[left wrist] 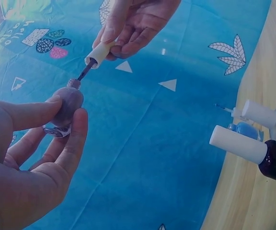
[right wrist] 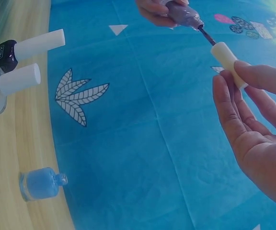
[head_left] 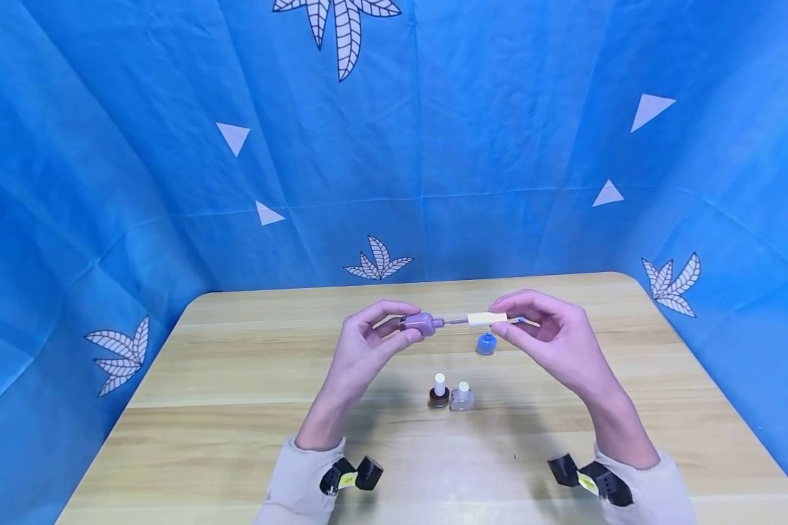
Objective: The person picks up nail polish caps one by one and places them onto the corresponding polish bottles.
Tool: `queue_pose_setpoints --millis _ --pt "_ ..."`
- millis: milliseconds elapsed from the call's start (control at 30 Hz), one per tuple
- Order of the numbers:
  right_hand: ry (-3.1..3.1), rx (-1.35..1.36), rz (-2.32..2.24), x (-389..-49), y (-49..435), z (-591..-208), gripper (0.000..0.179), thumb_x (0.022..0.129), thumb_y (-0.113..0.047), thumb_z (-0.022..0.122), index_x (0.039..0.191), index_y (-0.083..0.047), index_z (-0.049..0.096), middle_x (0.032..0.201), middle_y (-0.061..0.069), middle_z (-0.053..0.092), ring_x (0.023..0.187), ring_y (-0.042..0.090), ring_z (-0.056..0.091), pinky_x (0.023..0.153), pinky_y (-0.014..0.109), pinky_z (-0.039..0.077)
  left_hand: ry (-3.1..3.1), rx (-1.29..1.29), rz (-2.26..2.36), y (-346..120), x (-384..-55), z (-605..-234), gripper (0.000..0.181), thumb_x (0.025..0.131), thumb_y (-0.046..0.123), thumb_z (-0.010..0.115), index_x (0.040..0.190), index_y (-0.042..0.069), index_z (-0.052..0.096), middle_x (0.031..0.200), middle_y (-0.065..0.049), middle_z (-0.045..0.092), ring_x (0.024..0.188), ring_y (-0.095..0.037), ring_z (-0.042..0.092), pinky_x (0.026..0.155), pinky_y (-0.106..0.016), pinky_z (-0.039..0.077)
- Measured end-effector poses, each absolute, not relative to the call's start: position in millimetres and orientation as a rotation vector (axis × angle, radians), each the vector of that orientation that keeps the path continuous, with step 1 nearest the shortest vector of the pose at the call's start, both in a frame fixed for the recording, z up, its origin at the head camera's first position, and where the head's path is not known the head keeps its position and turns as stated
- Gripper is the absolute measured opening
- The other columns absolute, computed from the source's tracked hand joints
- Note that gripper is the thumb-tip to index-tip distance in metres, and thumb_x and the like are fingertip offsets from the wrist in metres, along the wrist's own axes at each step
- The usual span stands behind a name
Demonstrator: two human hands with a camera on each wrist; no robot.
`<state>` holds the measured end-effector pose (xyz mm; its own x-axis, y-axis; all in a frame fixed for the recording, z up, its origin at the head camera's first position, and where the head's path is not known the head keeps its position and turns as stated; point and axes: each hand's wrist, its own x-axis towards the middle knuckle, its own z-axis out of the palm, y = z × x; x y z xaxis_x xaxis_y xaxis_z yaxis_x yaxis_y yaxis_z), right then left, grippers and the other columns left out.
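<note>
My left hand grips a bottle of purple nail polish between thumb and fingers, its mouth turned toward the right hand. Between thumb and fingertips, my right hand pinches the white brush cap. The polish-coated brush sticks out of that cap, its tip right at the bottle's mouth. Both are held above the table. Below the right hand, an uncapped bottle of blue nail polish stands on the table. A white cap with a thin brush shows beside it in the left wrist view.
Nearer to me on the wooden table stand a dark nail polish bottle and a clear one, side by side, both with white caps on. Blue patterned cloth hangs behind the table and along its sides.
</note>
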<state>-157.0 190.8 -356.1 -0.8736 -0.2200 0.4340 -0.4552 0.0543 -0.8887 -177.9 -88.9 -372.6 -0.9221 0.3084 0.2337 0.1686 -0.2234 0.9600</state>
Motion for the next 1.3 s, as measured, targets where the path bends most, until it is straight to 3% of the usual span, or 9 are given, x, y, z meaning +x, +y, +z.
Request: queue_pose_setpoints --millis 1300 --pt "-2.17 0.751 1.926 -156.6 176.6 -365.6 0.027 0.087 0.014 0.072 0.112 0.004 0.07 0.109 0.019 0.068 0.096 0.025 0.071 0.087 0.039 0.062 1.926 0.676 2.273 -80.0 -172.8 -376.9 0.029 0.089 -0.007 0.075 0.118 -0.005 0.069 0.12 -0.018 0.067 0.107 -0.031 0.069 0.095 -0.041 0.059"
